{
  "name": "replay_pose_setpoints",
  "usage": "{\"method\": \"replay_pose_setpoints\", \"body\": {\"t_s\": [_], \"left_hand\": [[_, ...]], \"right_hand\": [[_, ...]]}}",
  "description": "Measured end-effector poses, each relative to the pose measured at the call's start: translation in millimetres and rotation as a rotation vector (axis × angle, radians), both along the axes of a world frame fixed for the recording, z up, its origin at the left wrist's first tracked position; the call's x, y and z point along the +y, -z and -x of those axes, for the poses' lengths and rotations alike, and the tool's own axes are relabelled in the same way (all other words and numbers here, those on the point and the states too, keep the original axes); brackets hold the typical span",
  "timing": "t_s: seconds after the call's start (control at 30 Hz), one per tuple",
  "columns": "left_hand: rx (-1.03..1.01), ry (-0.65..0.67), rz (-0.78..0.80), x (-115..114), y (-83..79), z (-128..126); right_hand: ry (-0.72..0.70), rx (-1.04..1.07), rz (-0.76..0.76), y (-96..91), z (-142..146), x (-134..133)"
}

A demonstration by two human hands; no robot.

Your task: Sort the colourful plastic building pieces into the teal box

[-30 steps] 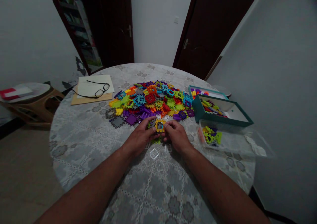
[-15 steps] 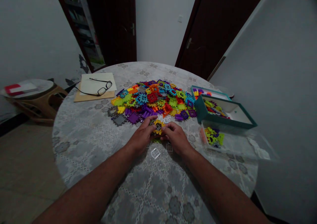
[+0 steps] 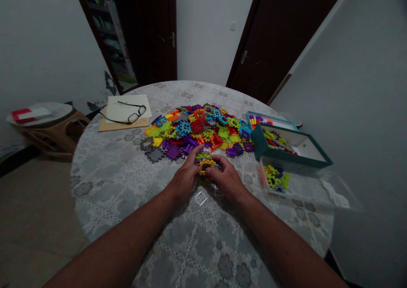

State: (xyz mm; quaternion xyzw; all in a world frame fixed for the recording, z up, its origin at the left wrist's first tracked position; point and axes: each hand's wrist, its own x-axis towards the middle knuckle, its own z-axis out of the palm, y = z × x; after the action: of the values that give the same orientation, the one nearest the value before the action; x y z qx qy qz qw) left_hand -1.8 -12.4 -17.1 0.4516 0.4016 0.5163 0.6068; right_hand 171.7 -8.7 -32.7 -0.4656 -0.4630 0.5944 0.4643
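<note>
Both hands meet over the near middle of the table. My left hand is closed on the left side of a small assembly of interlocking building pieces, with a yellow square frame facing me and lime green behind it. My right hand grips the same assembly from the right, thumb against the yellow frame; a bit of blue shows by its fingers. Part of the assembly is hidden by the fingers. A white window-shaped piece lies on the tablecloth just below the hands. Beyond them spreads a heap of colourful toothed building pieces.
On the right stand a dark green box and a clear plastic tub, both with pieces inside. Black glasses rest on papers at the left. A wooden stool stands beyond the round table.
The assembly has been tilted in my hands, so its lime green side now shows above the yellow frame. The whole view has shifted slightly.
</note>
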Motion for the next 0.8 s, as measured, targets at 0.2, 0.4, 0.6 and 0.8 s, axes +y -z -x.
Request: {"method": "replay_pose_setpoints", "body": {"t_s": [0.2,0.4,0.6,0.8], "left_hand": [[0.280,0.053,-0.223,2,2.3,4],[0.494,-0.030,-0.316,6,11.6,4],[0.558,0.003,-0.348,9,18.1,6],[0.599,0.042,-0.416,11,21.1,6]], "right_hand": [[0.017,-0.335,-0.328,6.1,-15,0],[-0.002,-0.758,-0.582,6.0,-31,5],[-0.131,-0.841,-0.708,11.8,-34,8],[-0.135,-0.767,-0.709,7.5,-34,8]]}}
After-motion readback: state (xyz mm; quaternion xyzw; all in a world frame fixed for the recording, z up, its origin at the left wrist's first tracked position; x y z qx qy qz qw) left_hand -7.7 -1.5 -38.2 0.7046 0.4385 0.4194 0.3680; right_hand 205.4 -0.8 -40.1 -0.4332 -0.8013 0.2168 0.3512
